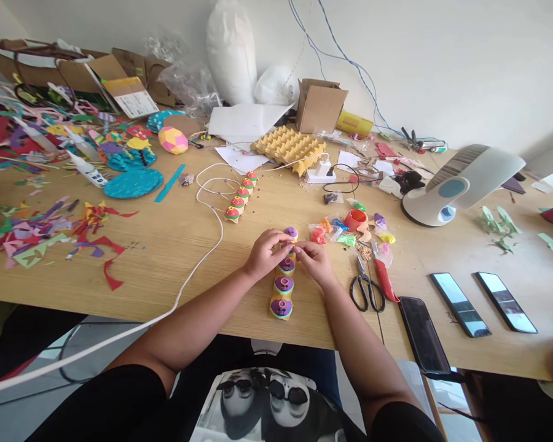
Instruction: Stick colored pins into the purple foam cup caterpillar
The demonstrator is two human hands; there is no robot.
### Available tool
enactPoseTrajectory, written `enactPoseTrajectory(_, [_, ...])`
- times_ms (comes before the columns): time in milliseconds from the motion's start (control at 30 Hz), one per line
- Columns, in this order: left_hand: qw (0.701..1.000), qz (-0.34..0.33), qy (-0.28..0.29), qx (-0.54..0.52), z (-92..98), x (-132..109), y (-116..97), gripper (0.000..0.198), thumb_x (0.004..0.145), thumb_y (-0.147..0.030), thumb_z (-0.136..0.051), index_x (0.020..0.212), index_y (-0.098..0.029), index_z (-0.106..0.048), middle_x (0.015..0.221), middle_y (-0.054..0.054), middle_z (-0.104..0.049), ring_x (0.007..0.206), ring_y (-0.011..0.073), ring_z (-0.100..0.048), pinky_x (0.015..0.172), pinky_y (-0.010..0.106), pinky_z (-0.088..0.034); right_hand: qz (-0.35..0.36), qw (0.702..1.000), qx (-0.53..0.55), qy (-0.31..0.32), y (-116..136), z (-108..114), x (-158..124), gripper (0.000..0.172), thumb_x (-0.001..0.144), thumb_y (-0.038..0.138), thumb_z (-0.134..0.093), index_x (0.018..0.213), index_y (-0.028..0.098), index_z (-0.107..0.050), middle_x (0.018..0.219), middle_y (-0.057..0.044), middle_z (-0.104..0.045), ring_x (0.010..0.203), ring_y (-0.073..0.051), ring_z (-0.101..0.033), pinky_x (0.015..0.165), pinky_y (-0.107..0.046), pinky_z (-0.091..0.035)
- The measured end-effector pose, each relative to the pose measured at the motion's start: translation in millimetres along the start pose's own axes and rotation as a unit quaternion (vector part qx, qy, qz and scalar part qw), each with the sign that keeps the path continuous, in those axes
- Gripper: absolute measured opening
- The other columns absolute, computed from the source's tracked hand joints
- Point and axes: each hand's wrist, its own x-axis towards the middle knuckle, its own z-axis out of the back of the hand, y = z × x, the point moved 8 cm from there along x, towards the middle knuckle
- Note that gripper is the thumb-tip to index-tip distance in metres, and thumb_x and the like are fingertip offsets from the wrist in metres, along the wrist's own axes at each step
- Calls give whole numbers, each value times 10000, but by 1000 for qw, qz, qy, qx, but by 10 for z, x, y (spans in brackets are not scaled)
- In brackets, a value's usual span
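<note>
A strip of egg-carton cups topped with purple clay lies lengthwise on the table in front of me. Its visible purple caps carry small orange rings and dark dots, with pale green edging below. My left hand reaches over the strip's upper part, thumb and fingers pinched together. From the other side my right hand meets it, its fingertips also pinched at the same cup. Whatever sits between the fingertips is too small to name. Left of the far end stands a similar strip with red clay caps.
Right of my hands are bagged coloured clay, an orange tape roll, black scissors and a red-handled knife. Several phones lie farther right. A white cable crosses the left side. Paper scraps cover the far left.
</note>
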Motion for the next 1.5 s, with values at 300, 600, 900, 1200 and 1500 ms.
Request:
enactPoseTrajectory(300, [997,46,5,-54,-24,-22,66,164,953,-276,-611,1082,-216,-693,1023,66,-684,925,169,-641,719,283,-507,-39,998,17,-51,53,94,-17,377,846,562,-671,823,186,-689,710,-11,-592,670,-139,-501,644,-274,-426])
enactPoseTrajectory(600, [999,-32,-17,-1,34,-6,-50,80,903,-248,-689,976,-224,-714,944,45,-693,931,177,-641,819,335,-526,-75,992,100,-12,-43,-2,-11,398,764,566,-762,857,184,-707,691,9,-569,644,-120,-474,591,-258,-379])
enactPoseTrajectory(900, [999,0,8,-32,-27,-20,-18,166,918,-295,-668,1061,-215,-693,995,65,-700,932,179,-637,738,303,-521,-90,989,111,-39,-89,70,-11,425,767,600,-745,812,190,-641,636,42,-492,570,-89,-394,527,-233,-324])
enactPoseTrajectory(1200, [1000,-14,11,-10,-23,-6,-35,106,935,-280,-646,988,-217,-713,941,53,-705,933,178,-643,829,341,-533,-52,998,22,4,-55,-12,6,494,844,673,-617,782,185,-658,641,13,-523,603,-122,-442,561,-260,-364])
enactPoseTrajectory(1500, [1000,-18,5,-14,2,3,-58,89,931,-247,-647,963,-212,-722,920,50,-707,915,175,-643,853,350,-533,-47,998,39,26,-35,-30,1,428,828,612,-681,837,184,-686,677,12,-557,629,-121,-468,608,-258,-400])
